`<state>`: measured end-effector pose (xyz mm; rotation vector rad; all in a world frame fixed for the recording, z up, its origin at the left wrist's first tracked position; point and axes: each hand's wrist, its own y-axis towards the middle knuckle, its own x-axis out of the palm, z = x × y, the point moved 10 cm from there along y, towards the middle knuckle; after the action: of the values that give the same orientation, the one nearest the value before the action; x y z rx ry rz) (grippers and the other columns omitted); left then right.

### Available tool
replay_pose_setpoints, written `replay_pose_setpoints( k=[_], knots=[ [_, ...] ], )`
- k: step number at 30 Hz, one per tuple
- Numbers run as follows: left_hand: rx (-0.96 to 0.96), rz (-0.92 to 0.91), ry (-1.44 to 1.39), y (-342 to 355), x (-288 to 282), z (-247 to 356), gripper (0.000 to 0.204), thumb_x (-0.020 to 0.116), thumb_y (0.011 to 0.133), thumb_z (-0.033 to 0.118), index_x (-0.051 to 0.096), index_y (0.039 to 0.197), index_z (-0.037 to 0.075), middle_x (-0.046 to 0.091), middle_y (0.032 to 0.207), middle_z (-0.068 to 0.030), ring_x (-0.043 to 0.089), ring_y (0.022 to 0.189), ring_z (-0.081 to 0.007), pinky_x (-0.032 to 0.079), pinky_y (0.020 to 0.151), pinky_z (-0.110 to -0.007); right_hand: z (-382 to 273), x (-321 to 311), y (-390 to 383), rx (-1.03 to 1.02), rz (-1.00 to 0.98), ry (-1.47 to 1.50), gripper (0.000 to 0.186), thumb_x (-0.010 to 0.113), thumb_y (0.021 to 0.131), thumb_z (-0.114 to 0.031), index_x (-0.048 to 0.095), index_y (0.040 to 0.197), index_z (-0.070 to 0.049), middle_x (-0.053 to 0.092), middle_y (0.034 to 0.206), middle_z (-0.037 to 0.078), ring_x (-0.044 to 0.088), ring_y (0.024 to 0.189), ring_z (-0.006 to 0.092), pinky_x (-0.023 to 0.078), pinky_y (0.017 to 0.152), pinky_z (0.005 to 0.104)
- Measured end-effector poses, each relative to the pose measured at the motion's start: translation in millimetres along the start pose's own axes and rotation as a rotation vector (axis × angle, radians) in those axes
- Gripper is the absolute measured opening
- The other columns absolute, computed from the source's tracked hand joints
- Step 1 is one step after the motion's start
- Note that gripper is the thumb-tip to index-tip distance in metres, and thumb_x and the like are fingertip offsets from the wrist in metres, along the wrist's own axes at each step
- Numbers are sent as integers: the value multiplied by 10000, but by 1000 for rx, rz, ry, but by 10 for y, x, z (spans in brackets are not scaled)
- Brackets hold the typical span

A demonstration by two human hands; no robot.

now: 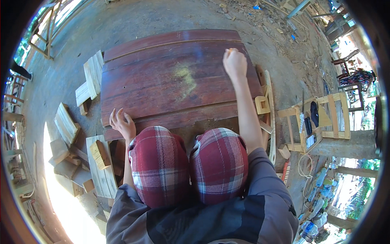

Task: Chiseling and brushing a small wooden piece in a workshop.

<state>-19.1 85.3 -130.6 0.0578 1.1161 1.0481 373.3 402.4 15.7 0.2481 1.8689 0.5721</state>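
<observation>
In front of my knees stands a low, dark red-brown wooden table (154,73) made of boards with gaps between them. A yellowish dusty patch (185,81) marks its middle. My right hand (235,64) reaches over the right far part of the top, its fingers closed. A bit of orange shows at the fingertips, too small to name. At the near left corner, my left hand (122,123) lies on or just over the table edge with its fingers apart, holding nothing.
Cut wood blocks (73,171) and pale boards (94,73) lie on the floor at left. Right of the table are a small wooden frame (262,105) and a larger slatted frame (335,116) with dark tools. Plastic bottles (310,229) lie at lower right.
</observation>
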Motion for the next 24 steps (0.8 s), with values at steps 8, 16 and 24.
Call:
replay_pose_setpoints(
  k=[8,16,24],
  knots=[
    [29,-274,-19,61,154,592,411,640,835,171,549,1232,112,564,1185,-130,504,1108,-293,386,969,-417,-1014,803,-640,-290,-301,122,290,521,876,-183,588,686,26,609,533,177,654,495,296,526,440,381],
    [479,-759,-426,247,791,2952,549,686,780,310,510,1207,14,673,888,-210,659,832,-376,521,703,-448,-1286,-259,-578,-195,-164,83,366,465,946,-256,583,697,-15,616,560,178,651,532,345,537,508,419],
    [87,-977,-826,-33,1529,3040,311,654,846,280,648,787,-25,643,631,-168,670,591,-274,519,565,-380,-258,-354,-809,136,-513,331,467,454,973,-434,650,935,-13,645,636,127,667,667,291,493,633,364]
  ],
)
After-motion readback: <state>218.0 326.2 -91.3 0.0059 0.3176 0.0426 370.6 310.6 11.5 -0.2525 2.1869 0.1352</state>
